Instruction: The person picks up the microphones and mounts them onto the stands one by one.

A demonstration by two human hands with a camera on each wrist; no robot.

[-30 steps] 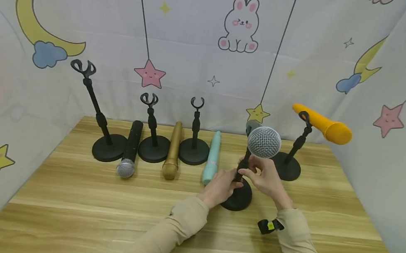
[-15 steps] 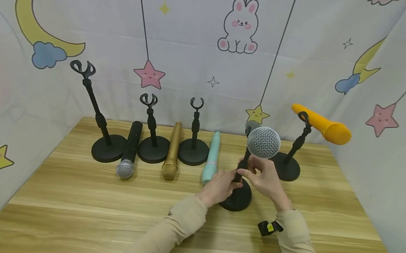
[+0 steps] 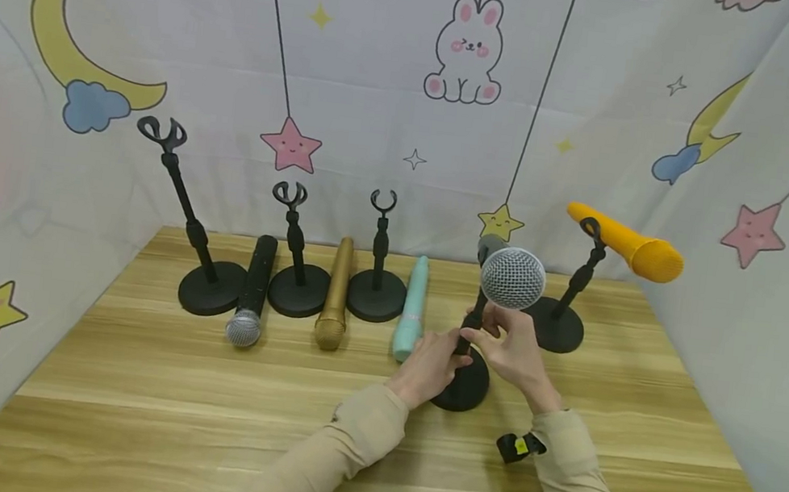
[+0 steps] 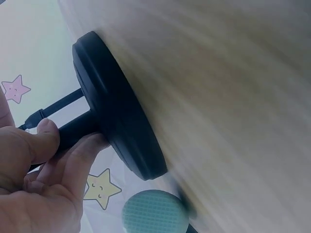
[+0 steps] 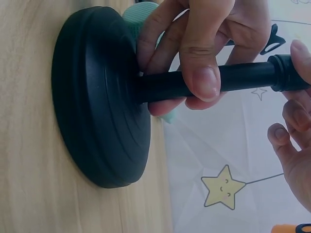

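Observation:
A black desktop microphone stand with a round base (image 3: 461, 385) stands right of the table's middle, a microphone with a silver mesh head (image 3: 513, 277) in its clip. My left hand (image 3: 428, 365) grips the lower pole (image 5: 243, 76) just above the base, thumb on one side and fingers round the other. Higher up, my right hand (image 3: 516, 349) pinches the collar (image 5: 283, 73) of the pole between thumb and fingers. In the left wrist view the base (image 4: 119, 107) appears edge-on against the wood. The microphone's handle is mostly hidden behind its mesh head.
Left of the hands lie a mint microphone (image 3: 412, 313), a gold one (image 3: 335, 296) and a black one (image 3: 254, 291). Among them stand bare stands (image 3: 376, 294), the tallest (image 3: 210, 288) at far left. A yellow-orange microphone (image 3: 629, 242) rests in a stand (image 3: 556, 326) at right.
Both hands keep their places on the stand's pole. The right wrist has dipped very slightly; the microphones and stands stay where they were.

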